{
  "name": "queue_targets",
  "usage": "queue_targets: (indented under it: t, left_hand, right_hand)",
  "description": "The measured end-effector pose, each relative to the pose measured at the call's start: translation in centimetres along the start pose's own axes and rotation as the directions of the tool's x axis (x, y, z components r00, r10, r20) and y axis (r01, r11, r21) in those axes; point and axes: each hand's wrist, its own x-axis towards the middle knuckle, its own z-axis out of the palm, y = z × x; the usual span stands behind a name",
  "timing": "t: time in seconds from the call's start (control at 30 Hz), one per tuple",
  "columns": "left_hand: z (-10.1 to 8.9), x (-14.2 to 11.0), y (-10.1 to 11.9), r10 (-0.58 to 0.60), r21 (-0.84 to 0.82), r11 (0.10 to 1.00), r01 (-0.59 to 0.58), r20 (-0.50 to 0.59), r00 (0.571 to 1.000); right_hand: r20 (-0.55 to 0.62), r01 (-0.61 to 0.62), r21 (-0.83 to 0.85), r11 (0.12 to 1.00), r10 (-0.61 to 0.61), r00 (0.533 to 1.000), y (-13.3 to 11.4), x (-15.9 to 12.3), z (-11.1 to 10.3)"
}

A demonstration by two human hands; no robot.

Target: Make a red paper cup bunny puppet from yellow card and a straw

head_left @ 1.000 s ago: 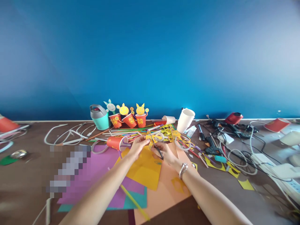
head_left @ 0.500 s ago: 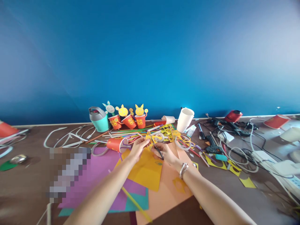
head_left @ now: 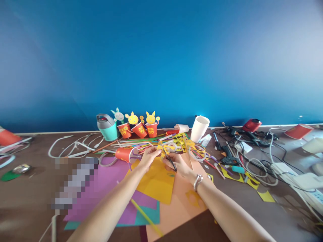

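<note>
My right hand [head_left: 178,164] is closed round the dark handles of a pair of scissors [head_left: 172,163], whose blades point up and to the left. Just left of the blades, my left hand [head_left: 150,156] pinches a small piece of yellow paper [head_left: 159,148] between thumb and fingers. Part of that piece is hidden by the fingertips. Beneath both hands lies a sheet of orange-yellow paper [head_left: 153,185], on top of purple paper [head_left: 106,181] and peach paper [head_left: 174,215]. An orange-red paper cup [head_left: 123,154] lies on its side beside my left hand.
Several red cups with paper animal heads [head_left: 151,129] stand by the wall, near a teal lidded container [head_left: 108,131]. A white cup [head_left: 200,128] stands behind my right hand. Farther right are a glue gun [head_left: 229,157], tangled cables and a power strip [head_left: 297,178]. Yellow scraps [head_left: 266,196] lie about.
Both hands keep nearly the same position, with the scissors still by the small yellow piece. The view has shifted very slightly.
</note>
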Motion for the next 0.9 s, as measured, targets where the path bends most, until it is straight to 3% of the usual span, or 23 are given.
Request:
queue_targets:
  t: [0.3,0.67,0.9]
  left_hand:
    - [0.26,-0.19,0.21,-0.027,-0.098,0.995,0.025,-0.018,0.999]
    - [0.13,-0.09,0.00,-0.033,-0.098,0.995,0.027,-0.062,0.998]
    - [0.17,-0.14,-0.10,-0.033,-0.070,0.997,0.031,-0.035,0.999]
  right_hand:
    - [-0.008,-0.002,-0.013,1.000,0.002,1.000,0.18,-0.03,-0.05]
    - [-0.009,0.009,-0.044,0.999,-0.010,1.000,0.63,0.09,-0.20]
    - [-0.013,-0.017,0.000,1.000,0.017,1.000,0.74,0.19,-0.13]
